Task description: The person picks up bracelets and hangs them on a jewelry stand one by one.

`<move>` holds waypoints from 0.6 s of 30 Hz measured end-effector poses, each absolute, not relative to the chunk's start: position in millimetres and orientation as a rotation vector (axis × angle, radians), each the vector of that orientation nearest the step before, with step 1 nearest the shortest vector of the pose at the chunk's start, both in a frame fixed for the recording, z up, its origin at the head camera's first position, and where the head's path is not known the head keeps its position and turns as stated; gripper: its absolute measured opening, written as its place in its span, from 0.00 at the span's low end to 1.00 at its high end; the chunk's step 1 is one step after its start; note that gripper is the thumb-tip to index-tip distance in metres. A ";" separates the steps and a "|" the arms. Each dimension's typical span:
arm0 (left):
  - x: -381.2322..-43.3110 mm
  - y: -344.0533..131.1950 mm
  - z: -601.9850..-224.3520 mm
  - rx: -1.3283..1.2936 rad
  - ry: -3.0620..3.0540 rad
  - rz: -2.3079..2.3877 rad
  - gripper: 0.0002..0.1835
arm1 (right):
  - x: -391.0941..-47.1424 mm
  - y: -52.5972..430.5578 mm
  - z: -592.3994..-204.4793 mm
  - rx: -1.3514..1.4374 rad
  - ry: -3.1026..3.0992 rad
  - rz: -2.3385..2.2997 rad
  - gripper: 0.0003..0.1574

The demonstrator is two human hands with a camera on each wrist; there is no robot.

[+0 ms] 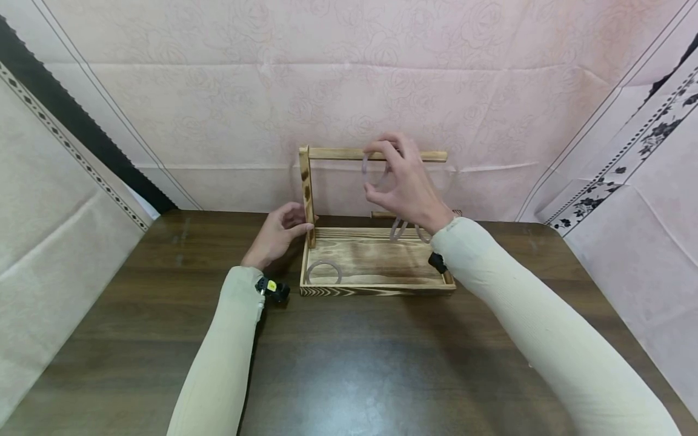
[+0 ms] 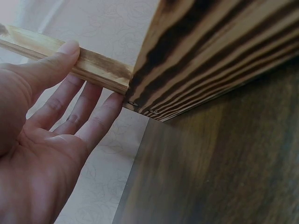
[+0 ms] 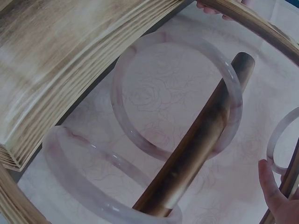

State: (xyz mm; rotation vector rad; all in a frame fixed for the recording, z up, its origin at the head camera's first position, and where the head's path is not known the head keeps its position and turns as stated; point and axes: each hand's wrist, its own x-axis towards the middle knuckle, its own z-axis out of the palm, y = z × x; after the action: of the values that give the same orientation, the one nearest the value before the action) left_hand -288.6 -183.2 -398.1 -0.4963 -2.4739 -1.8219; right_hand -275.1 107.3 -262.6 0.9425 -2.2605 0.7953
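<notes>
My left hand grips the left upright post of a wooden stand, thumb on one face and fingers behind. My right hand pinches a pale lilac bangle between thumb and fingers at the upper bar, which overlaps the bangle in the head view. Below that hand, two more bangles hang on the shorter lower bar: one round and facing the right wrist camera, the other tilted. Another bangle lies at the left of the stand's tray.
The stand rests on a dark wooden table near its back edge. Close behind hangs a pale patterned cloth, with further cloths at both sides. My right forearm covers the tray's right end and most of the right post.
</notes>
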 end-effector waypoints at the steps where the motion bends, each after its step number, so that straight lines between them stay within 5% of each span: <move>1: -288.6 -183.3 -398.1 -0.495 -2.473 -1.824 0.18 | -275.2 106.7 -262.6 0.945 -2.261 0.793 0.32; 18: -288.8 -183.7 -397.7 -0.487 -2.492 -1.818 0.20 | -275.4 103.1 -263.3 0.958 -2.275 0.769 0.33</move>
State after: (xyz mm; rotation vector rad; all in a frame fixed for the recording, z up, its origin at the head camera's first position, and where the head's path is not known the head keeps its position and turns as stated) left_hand -288.8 -183.7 -397.7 -0.4869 -2.4916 -1.8180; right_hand -275.4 103.1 -263.3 0.9582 -2.2747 0.7688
